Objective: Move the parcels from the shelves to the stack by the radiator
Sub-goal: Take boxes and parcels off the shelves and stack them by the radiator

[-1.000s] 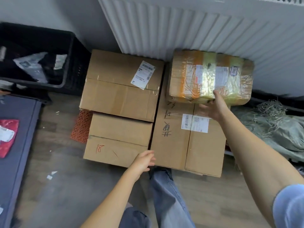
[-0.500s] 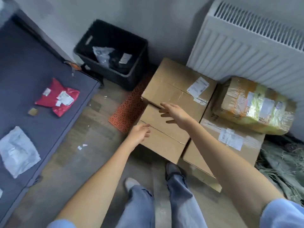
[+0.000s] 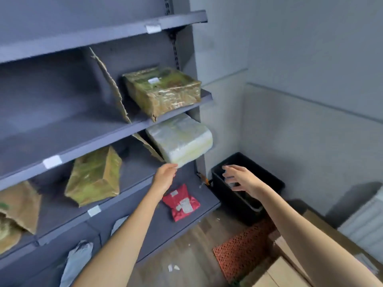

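Note:
A grey shelf unit fills the left of the head view. A white plastic-wrapped parcel sticks out from its right end. The fingertips of my left hand touch that parcel's lower corner, and no grip shows. My right hand hovers to the right with its fingers spread and nothing in it. One shelf up lies a yellow tape-wrapped parcel. Another taped parcel leans further left. Low on the unit is a red bag. The cardboard stack and the radiator show at the bottom right.
A black bin stands in the corner behind my right hand. An orange mat lies on the wood floor beside the boxes. Brown parcels sit at the far left and grey bags on the bottom shelf. Torn cardboard dividers stand between shelf bays.
My view has swung from the boxes at the radiator up to the shelves. My right hand left the taped parcel on the stack. Both hands now reach toward the white parcel.

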Demonstrator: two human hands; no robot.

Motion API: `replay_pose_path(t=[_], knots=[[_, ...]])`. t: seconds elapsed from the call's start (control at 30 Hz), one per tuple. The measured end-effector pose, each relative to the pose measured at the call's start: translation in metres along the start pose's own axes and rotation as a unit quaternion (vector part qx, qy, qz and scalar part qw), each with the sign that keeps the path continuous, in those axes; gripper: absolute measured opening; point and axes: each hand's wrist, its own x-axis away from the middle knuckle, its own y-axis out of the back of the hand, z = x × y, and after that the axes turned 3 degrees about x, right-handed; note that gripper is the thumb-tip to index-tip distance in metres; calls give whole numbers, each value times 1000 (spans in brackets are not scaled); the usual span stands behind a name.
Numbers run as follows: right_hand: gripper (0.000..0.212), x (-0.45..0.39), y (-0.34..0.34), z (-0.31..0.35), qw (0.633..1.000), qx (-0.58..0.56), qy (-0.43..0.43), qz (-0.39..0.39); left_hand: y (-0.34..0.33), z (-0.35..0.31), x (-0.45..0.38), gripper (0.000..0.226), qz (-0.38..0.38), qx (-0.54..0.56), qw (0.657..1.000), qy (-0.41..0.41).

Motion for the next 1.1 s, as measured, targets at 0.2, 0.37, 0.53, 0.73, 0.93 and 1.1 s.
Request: replay_pose_path(t=[0.2, 0.37, 0.53, 0.73, 0.93, 1.1], knots=[[44, -74, 6, 111, 996, 4, 90, -14, 32, -69, -73, 43, -90, -8, 991, -97], [58, -146, -3, 179, 993, -99, 64, 16, 62, -119, -136, 82, -54, 117, 989, 68], [81, -191, -33, 206, 977, -185, -2, 104, 73, -147, -176, 87, -87, 219, 963, 134], [86, -215, -66, 232, 956, -283, -20, 74, 66, -148, -191, 80, -78, 153, 973, 157], [54, -199, -72, 238, 937, -347, -23, 36, 71, -144, -170, 81, -55, 91, 985, 139], [53, -162, -60, 176, 929, -369, -12, 2, 65, -108, -122, 81, 69, 67, 989, 112]])
